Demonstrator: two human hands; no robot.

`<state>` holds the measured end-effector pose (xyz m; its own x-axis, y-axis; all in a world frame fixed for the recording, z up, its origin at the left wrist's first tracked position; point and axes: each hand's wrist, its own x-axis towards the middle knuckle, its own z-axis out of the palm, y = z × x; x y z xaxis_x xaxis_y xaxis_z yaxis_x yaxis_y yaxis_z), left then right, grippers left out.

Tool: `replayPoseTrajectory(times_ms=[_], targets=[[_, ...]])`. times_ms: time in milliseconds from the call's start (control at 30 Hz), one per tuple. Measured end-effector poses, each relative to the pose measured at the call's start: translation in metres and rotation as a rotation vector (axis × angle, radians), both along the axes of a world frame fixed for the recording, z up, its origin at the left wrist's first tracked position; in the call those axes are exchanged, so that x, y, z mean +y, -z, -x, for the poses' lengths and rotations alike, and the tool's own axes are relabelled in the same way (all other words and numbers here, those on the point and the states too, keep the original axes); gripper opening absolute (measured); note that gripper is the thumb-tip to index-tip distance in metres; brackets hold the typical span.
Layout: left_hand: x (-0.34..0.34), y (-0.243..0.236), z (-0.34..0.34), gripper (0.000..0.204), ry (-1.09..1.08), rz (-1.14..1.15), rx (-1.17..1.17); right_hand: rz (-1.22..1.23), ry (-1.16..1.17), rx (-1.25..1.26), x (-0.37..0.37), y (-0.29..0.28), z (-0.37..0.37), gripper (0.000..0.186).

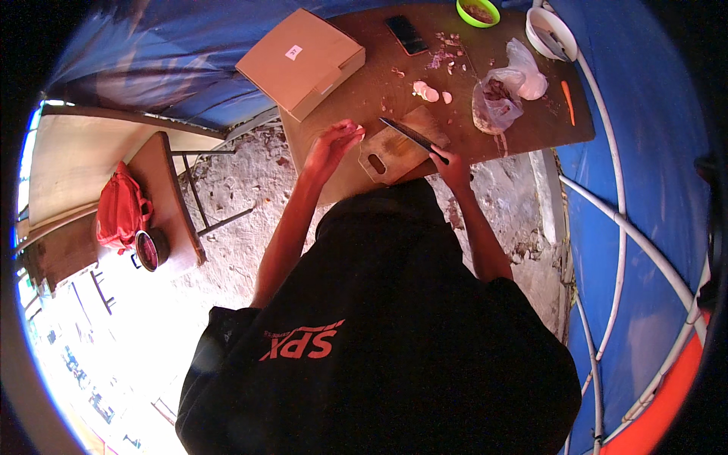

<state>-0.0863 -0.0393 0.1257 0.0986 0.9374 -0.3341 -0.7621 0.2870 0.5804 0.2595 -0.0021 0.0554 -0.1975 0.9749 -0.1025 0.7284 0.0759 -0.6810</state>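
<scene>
A person in a black shirt (379,341) is leaning over a brown table (364,98), both bare forearms reaching up from the lower part of the view. The right hand (453,168) is gripping the dark handle of a knife (413,136), fingers wrapped tight around it, and the blade is lying slantwise across a wooden cutting board (394,148) with a slot handle at its near corner. The left hand (331,145) is hovering just beside the board's left edge, fingers curled loosely together; it may be pinching something small at the fingertips, but the view is too coarse to tell.

Just past the board, a few pale round slices (426,92) are lying on the table, with darker scraps (447,53) scattered beyond them. To the right of the slices, a crumpled clear plastic bag (504,95) is sitting with something dark inside. An orange stick-like piece (568,101) is lying near the table's right edge. On the left corner, a closed cardboard box (299,61) is overhanging the table. Farther back, a dark phone (407,34) is lying flat, a green bowl (478,11) is standing at the far edge, and a white bowl (551,32) is sitting at the far right corner.

Off to the left, a red bag (120,212) and a small dark pot (150,250) are resting on a separate wooden desk (171,197).
</scene>
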Motion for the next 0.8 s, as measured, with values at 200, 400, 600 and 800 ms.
replayPoseTrajectory(times_ms=[200, 400, 600, 800], targets=[[0.01, -0.082, -0.015, 0.028, -0.115, -0.1, 0.203, 0.03, 0.161, 0.342, -0.009, -0.06, 0.039, 0.033], [0.019, -0.156, -0.025, 0.03, -0.206, -0.375, 0.457, 0.281, 0.097, 0.784, -0.03, -0.202, 0.088, 0.02], [0.018, -0.194, -0.036, 0.031, -0.279, -0.574, 0.511, 0.228, 0.025, 0.825, -0.033, -0.258, 0.112, 0.019], [0.008, -0.206, -0.034, 0.031, -0.31, -0.567, 0.584, 0.212, -0.034, 0.826, -0.034, -0.263, 0.114, 0.018]])
